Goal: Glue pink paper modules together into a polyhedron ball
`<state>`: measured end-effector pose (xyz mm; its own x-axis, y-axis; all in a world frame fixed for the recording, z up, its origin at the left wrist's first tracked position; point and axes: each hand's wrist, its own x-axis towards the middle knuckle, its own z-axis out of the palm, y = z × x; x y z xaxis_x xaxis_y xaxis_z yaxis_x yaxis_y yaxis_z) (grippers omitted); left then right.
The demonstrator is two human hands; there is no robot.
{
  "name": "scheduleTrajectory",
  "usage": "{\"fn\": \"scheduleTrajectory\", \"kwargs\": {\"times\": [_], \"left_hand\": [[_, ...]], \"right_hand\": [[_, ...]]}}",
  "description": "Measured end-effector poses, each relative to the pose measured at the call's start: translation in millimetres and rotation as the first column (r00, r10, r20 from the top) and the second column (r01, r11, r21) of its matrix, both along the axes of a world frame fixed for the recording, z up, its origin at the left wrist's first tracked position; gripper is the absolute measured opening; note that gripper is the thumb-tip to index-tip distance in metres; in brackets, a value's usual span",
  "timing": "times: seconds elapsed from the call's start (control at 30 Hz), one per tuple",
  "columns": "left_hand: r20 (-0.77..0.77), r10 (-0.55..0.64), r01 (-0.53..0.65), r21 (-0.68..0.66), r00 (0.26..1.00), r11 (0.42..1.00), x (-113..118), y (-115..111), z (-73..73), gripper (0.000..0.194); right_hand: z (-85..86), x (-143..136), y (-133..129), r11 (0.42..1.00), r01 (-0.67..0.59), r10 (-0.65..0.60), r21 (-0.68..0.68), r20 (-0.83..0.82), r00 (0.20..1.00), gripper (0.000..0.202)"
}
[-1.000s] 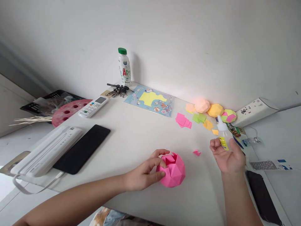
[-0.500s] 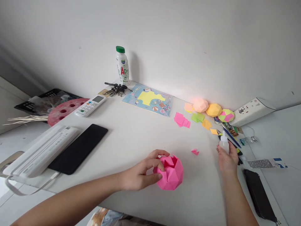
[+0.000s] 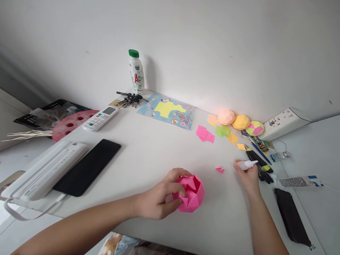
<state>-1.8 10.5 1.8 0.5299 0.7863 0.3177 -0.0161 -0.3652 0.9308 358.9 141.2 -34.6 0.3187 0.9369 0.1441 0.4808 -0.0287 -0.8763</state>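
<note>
My left hand point(image 3: 166, 194) grips the left side of a pink folded-paper ball point(image 3: 195, 198), which has an opening in its top. The thumb is outside and a fingertip reaches to the opening's edge. In my right hand point(image 3: 248, 175) lies a small white squeeze bottle point(image 3: 243, 165), tilted on its side with its nozzle pointing right. Between the two hands a small folded pink paper piece point(image 3: 219, 170) rests on the table. Behind it are pink paper sheets point(image 3: 204, 134), with green paper point(image 3: 222, 130) and orange paper point(image 3: 232, 138) beside them.
Finished paper balls point(image 3: 241, 122) line the wall next to a white box point(image 3: 284, 124). Black-and-yellow pliers point(image 3: 259, 160) and a black pouch point(image 3: 293, 219) lie right. To the left are a phone point(image 3: 89, 166), a remote point(image 3: 100, 118), keys point(image 3: 130, 99) and a bottle point(image 3: 137, 72).
My right hand has turned the squeeze bottle from upright to nearly level, nozzle to the right, and shifted slightly left. My left hand keeps its grip on the pink ball.
</note>
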Motion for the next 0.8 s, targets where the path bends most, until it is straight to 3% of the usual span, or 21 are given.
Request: {"fn": "scheduleTrajectory", "kwargs": {"times": [0.1,0.17,0.2,0.23,0.27,0.3,0.33,0.37,0.4,0.43,0.47,0.5,0.67,0.8], "left_hand": [[-0.013,0.016,-0.015,0.020,1.000,1.000,0.1,-0.2,1.5,0.023],[-0.026,0.022,-0.022,0.026,0.999,0.999,0.4,0.2,2.2,0.023],[-0.031,0.022,-0.021,0.029,0.999,0.999,0.5,0.5,2.5,0.023],[-0.033,0.019,-0.018,0.035,0.999,0.999,0.6,0.7,2.7,0.024],[-0.034,0.018,-0.016,0.045,0.999,0.999,0.7,0.9,3.0,0.024],[-0.037,0.016,-0.014,0.058,0.999,0.998,0.8,0.9,3.4,0.025],[-0.047,0.017,-0.013,0.072,0.999,0.997,0.8,0.8,3.8,0.025],[-0.059,0.021,-0.016,0.088,0.998,0.996,0.7,0.5,4.4,0.025],[-0.075,0.028,-0.020,0.103,0.997,0.994,0.7,0.3,4.9,0.025],[-0.094,0.036,-0.025,0.117,0.995,0.993,0.6,0.0,5.5,0.025],[-0.112,0.043,-0.029,0.128,0.993,0.991,0.7,-0.2,5.9,0.024],[-0.125,0.050,-0.033,0.138,0.991,0.990,0.8,-0.2,6.1,0.024],[-0.112,0.057,-0.032,0.210,0.992,0.977,2.3,0.9,4.6,0.026],[-0.082,0.077,-0.054,0.250,0.994,0.967,3.3,-0.5,3.4,0.027]], "right_hand": [[13.3,5.7,-5.9,0.998,0.052,-0.055,0.035,0.087,0.995,0.068],[30.4,2.7,-17.3,0.986,0.091,-0.112,0.137,0.150,0.982,0.068],[40.8,-3.1,-25.5,0.959,0.119,-0.170,0.257,0.187,0.967,0.060],[51.8,-12.1,-35.0,0.865,0.095,-0.240,0.493,0.240,0.941,0.046],[63.1,-24.5,-45.5,0.735,0.019,-0.248,0.678,0.242,0.938,0.031],[74.0,-39.9,-56.4,0.638,-0.108,-0.146,0.762,0.257,0.955,0.019],[84.1,-57.3,-66.7,0.629,-0.343,0.089,0.697,0.373,0.923,0.016],[93.1,-75.8,-75.9,0.624,-0.583,0.349,0.519,0.483,0.803,0.020],[100.4,-94.1,-83.4,0.549,-0.783,0.583,0.294,0.536,0.610,0.022],[106.1,-111.1,-88.8,0.441,-0.886,0.719,0.148,0.533,0.446,0.021],[109.8,-125.7,-92.3,0.367,-0.930,0.792,0.026,0.515,0.327,0.019],[111.9,-137.3,-94.0,0.349,-0.935,0.822,-0.057,0.497,0.277,0.018],[108.1,-155.6,-92.5,0.394,-0.904,0.842,-0.164,0.459,0.283,0.015],[106.6,-154.4,-93.1,0.361,-0.898,0.875,-0.250,0.424,0.234,0.016]]}}
